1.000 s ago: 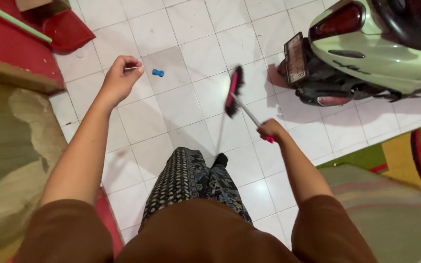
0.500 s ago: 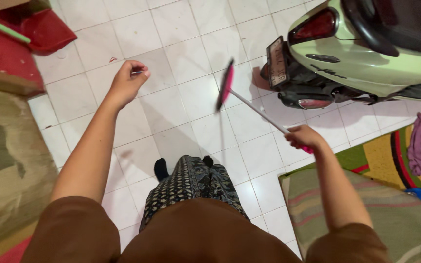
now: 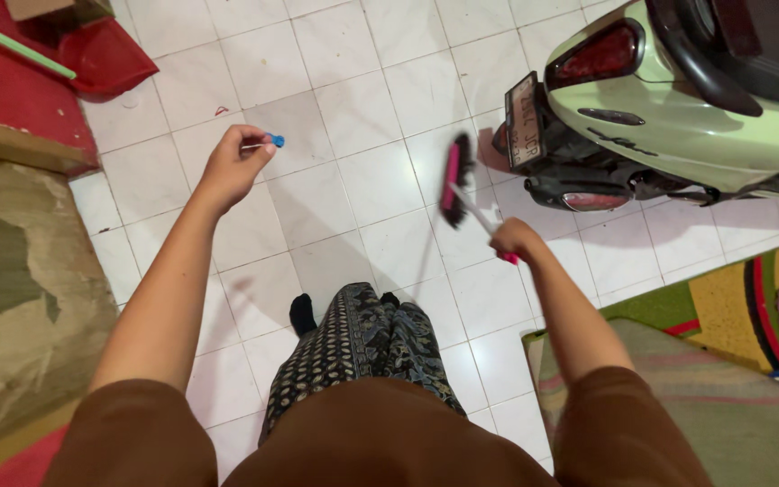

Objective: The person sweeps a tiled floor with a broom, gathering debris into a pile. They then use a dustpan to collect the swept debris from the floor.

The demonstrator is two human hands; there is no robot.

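Right hand (image 3: 516,240) clenched around pink broom (image 3: 453,180) near green scooter (image 3: 678,99); left hand (image 3: 232,167) loosely curled.

- A number plate (image 3: 523,119) sits at the rear of the pale green scooter (image 3: 678,108), below its red tail light (image 3: 600,54): an upright rectangle, tilted, white with dark characters and a dark border.
- A brown cardboard box (image 3: 42,8) stands at the top left edge on the red mat (image 3: 11,90), mostly cut off by the frame.
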